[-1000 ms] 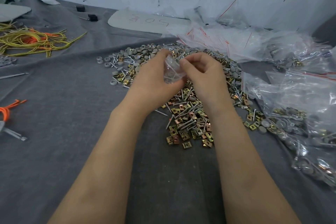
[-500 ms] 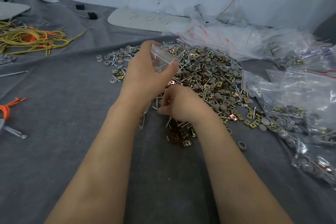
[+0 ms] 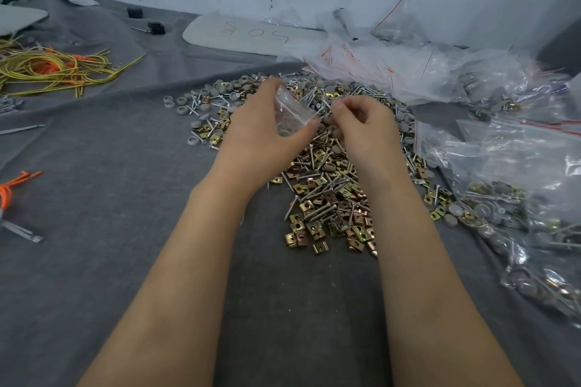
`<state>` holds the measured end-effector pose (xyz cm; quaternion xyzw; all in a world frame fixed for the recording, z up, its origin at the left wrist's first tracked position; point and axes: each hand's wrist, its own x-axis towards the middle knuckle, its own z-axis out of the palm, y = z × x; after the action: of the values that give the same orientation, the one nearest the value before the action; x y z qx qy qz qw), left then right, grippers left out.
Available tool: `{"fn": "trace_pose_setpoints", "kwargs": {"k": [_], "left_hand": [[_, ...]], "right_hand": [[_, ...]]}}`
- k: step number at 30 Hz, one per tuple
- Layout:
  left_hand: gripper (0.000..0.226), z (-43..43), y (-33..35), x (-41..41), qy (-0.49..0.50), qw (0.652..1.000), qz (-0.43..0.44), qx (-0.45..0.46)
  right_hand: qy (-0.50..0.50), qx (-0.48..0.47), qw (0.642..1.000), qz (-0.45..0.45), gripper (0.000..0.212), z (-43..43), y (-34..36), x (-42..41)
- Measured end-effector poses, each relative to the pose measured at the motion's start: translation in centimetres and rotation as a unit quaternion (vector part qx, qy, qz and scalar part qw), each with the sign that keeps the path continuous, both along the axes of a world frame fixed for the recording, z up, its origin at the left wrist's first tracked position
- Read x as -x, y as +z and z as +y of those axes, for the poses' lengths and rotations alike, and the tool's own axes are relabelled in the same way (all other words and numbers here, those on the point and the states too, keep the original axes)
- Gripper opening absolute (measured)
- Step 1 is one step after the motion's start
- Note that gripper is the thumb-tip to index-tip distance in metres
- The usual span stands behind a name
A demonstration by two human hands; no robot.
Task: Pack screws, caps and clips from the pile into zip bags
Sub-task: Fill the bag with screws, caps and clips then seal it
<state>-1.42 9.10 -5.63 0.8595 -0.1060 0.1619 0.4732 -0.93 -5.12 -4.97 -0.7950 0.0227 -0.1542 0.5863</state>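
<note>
Zip bag (image 3: 290,113), small and clear, sits pinched in the left hand (image 3: 264,132) above the pile (image 3: 317,173), thumb at its lower edge, other fingers behind it; a few small parts show inside, too blurred to name. Right hand (image 3: 366,129) at 3 o'clock of the bag, just beside it, fingers curled in a loose pinch near the bag mouth; cannot tell if they hold a part. Pile of screws, grey caps and brass-coloured clips spreads on the grey-cloth worktop (image 3: 110,198) under both hands, clips thickest at its 6 o'clock end. Filled bags (image 3: 509,217) heaped at 3 o'clock of the pile, empty red-striped bags (image 3: 393,69) at 1 o'clock. Yellow and orange wires (image 3: 53,69) lie well apart at 10 o'clock. Grey board (image 3: 251,36) with handwriting at 12 o'clock by the wall.
</note>
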Motion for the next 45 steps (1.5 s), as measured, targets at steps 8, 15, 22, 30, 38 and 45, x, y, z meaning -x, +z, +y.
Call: {"fn": "trace_pose_setpoints", "kwargs": {"k": [8,15,22,30,38,45], "left_hand": [[0.046,-0.3,0.1,0.1,-0.015,1.000,0.000,0.002],[0.044,0.5,0.6,-0.1,0.063,0.991,-0.015,0.119],[0.036,0.6,1.0,-0.2,0.098,0.977,-0.034,0.187],[0.038,0.6,1.0,0.0,0.099,0.980,-0.038,0.170],[0.066,-1.0,0.7,0.6,0.029,0.999,-0.044,0.013],[0.077,-1.1,0.6,0.6,0.036,0.998,-0.042,0.019]], "right_hand": [[0.114,-0.062,0.989,-0.066,0.017,1.2,0.2,0.5],[0.113,0.263,0.956,0.067,0.014,2.4,-1.4,0.6],[0.059,0.475,0.875,0.072,0.023,6.5,-3.8,1.2],[0.025,0.279,0.957,0.074,0.013,4.1,-2.3,0.4],[0.019,-0.100,0.986,-0.131,0.011,1.2,1.7,1.0],[0.097,0.014,0.992,-0.082,0.031,1.8,2.1,1.6]]}}
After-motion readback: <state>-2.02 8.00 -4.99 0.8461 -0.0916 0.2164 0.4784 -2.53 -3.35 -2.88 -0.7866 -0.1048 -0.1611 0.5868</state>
